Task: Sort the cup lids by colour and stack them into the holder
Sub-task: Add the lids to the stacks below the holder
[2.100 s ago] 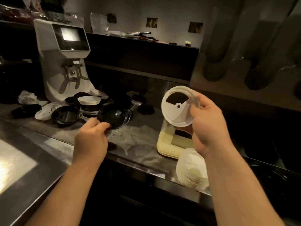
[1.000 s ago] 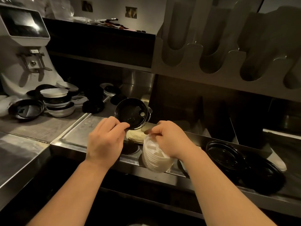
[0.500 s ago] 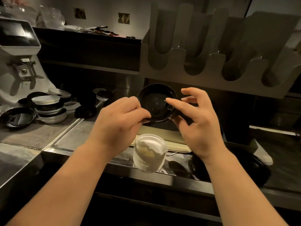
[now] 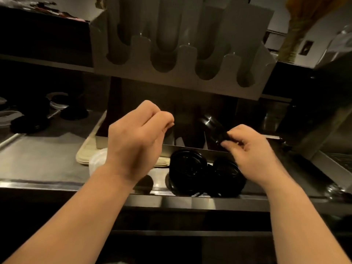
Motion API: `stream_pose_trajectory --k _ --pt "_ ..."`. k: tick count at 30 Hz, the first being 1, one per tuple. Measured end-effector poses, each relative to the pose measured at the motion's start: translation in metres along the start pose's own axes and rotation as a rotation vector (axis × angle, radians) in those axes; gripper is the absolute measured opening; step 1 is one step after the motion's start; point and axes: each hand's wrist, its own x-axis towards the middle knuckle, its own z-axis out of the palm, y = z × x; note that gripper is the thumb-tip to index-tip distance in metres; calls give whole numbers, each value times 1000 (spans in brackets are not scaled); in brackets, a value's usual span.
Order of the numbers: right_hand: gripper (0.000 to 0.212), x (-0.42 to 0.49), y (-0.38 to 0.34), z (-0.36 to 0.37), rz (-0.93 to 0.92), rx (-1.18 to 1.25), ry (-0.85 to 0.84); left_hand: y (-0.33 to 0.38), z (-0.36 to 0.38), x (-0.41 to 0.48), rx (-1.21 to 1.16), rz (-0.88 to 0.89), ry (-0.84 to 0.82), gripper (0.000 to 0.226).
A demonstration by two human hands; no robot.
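Note:
My right hand (image 4: 247, 149) pinches a black cup lid (image 4: 213, 128) by its edge, tilted over the dark slots of the lower lid holder (image 4: 190, 149). My left hand (image 4: 137, 138) hovers just left of it with fingers curled and nothing in them. Two stacks of black lids (image 4: 188, 168) lie on their sides in the holder's front, below my hands. A stack of white lids (image 4: 97, 161) sits at the counter's front, partly hidden behind my left wrist.
A grey rack with several tall slots (image 4: 181, 54) hangs above the holder. A cream tray (image 4: 83, 155) lies on the steel counter (image 4: 38, 161). More black and white lids (image 4: 57, 109) lie at the back left. A machine (image 4: 323, 119) stands at the right.
The black lid passed from my left hand to my right, which moved it right and down toward the lower holder. My left hand let go. The view shifted right.

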Motion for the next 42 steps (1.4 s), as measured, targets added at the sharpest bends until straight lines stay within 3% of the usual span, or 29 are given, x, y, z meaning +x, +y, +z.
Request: stream_pose_trajectory --k 3,6,12,17,20,31,35,42 --pt "17 -9 1 0 15 -119 -140 9 15 -7 54 -68 26 14" --pt "13 -14 -6 9 -22 -231 -253 12 24 -13 97 -138 70 15" --pt "27 -10 -19 16 -141 -538 -443 15 31 -15 95 -162 44 13" --pt "29 -11 -19 18 -82 -560 -526 15 31 -20 87 -146 20 14" --pt "41 -12 -14 16 -25 -519 -579 16 30 -23 76 -128 4 13" --pt "24 -30 -13 43 1 -297 -340 25 31 -23 -68 -188 179 9" --pt "56 -35 -13 42 -40 -344 -413 22 32 -25 -102 -239 207 6" --pt "79 -26 -26 45 -54 -323 -396 14 29 -21 -99 -280 269 8"
